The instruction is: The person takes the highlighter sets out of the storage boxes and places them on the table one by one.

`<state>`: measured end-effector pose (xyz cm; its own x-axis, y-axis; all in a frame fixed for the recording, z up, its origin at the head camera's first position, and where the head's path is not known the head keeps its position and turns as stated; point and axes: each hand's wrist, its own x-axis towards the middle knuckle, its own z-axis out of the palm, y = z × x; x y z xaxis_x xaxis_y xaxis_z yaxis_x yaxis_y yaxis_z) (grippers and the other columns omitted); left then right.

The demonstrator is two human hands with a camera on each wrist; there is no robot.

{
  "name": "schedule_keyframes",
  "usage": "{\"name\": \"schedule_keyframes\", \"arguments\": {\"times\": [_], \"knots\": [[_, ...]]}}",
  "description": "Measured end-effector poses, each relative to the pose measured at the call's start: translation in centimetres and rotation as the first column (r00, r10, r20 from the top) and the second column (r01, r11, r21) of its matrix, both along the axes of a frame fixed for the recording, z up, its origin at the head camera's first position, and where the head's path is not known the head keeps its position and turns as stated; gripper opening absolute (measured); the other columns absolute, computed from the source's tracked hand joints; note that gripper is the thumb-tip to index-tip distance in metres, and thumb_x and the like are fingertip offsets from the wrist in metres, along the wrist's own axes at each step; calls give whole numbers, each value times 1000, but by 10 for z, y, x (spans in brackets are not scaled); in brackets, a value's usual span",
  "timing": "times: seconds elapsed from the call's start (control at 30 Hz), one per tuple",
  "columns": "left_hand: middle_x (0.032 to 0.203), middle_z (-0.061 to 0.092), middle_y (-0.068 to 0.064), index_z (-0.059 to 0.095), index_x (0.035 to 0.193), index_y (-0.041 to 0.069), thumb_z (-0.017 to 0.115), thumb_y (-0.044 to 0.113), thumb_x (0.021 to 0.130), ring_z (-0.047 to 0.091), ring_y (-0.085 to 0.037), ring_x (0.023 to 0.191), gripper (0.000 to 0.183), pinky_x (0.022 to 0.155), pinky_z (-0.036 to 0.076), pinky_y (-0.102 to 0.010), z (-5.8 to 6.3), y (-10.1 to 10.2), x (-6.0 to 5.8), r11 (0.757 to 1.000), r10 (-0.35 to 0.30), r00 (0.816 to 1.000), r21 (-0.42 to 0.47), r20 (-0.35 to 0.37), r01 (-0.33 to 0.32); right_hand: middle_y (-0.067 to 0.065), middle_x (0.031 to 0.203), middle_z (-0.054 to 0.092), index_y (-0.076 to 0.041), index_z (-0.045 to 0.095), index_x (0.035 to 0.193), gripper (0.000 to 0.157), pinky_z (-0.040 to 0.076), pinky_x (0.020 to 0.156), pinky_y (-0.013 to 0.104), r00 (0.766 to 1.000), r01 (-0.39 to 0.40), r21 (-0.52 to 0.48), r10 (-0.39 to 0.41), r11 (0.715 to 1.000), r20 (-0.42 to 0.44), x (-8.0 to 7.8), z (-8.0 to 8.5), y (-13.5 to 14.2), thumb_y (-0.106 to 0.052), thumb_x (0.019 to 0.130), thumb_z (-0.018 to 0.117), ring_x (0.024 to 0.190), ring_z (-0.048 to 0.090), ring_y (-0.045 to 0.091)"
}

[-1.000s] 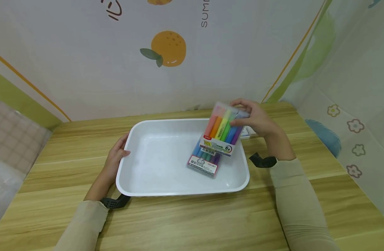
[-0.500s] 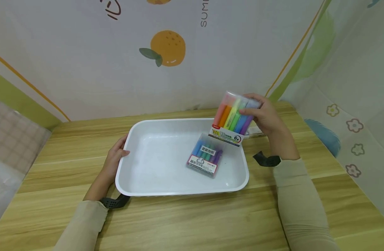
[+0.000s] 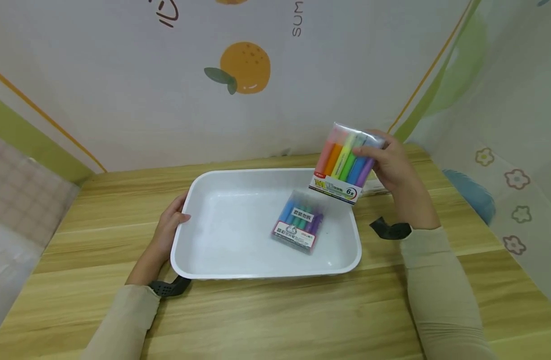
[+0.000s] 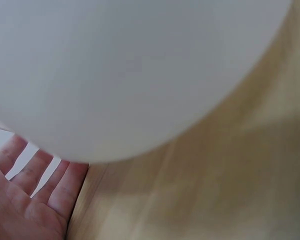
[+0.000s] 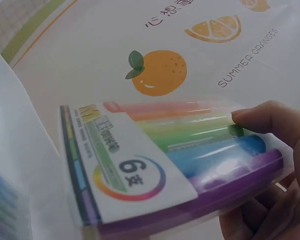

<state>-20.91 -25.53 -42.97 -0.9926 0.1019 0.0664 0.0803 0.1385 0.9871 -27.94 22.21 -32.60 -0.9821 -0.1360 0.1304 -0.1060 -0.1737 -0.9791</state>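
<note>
A clear pack of highlighters (image 3: pixel 343 167) in several colours is held above the right end of the white tray (image 3: pixel 239 272). My right hand (image 3: pixel 392 160) grips the pack's upper right corner, thumb on the front and fingers behind, as the right wrist view also shows. Inside the tray, on its right half, lies a second clear pack of pens (image 3: pixel 298 222) in blue, green and purple with a white label. My left hand (image 3: pixel 169 225) holds the tray's left side, its thumb over the rim. From the left wrist, the fingers (image 4: pixel 30 172) lie against the tray's outer side.
A small white item (image 3: pixel 375 187) lies on the wooden table (image 3: pixel 275 320) behind the right hand, partly hidden. Behind the table hangs a white sheet (image 3: pixel 167 115) printed with oranges.
My right hand has lifted the highlighter pack up and to the right, uncovering the pen pack in the tray. The left hand has stayed on the tray.
</note>
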Motion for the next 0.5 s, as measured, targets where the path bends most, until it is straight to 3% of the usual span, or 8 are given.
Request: {"name": "schedule_keyframes", "arguments": {"times": [0.23,0.5], "knots": [[155,36,-23,32,156,2,35,5,93,60,-1,107,63,79,56,-18,1,2,0,1000,-3,1000,-10,13,3,1,105,65,-11,66,109,19,60,75,24,999,37,-56,-36,998,25,1,-3,20,0,92,66,85,70,12],[140,49,-1,34,155,1,36,5,93,61,-1,105,62,78,56,-18,1,2,0,999,9,1000,-35,2,-9,2,101,68,-7,69,108,17,61,75,23,993,82,-45,-85,996,-76,-4,-5,43,1,93,66,84,72,13]]}}
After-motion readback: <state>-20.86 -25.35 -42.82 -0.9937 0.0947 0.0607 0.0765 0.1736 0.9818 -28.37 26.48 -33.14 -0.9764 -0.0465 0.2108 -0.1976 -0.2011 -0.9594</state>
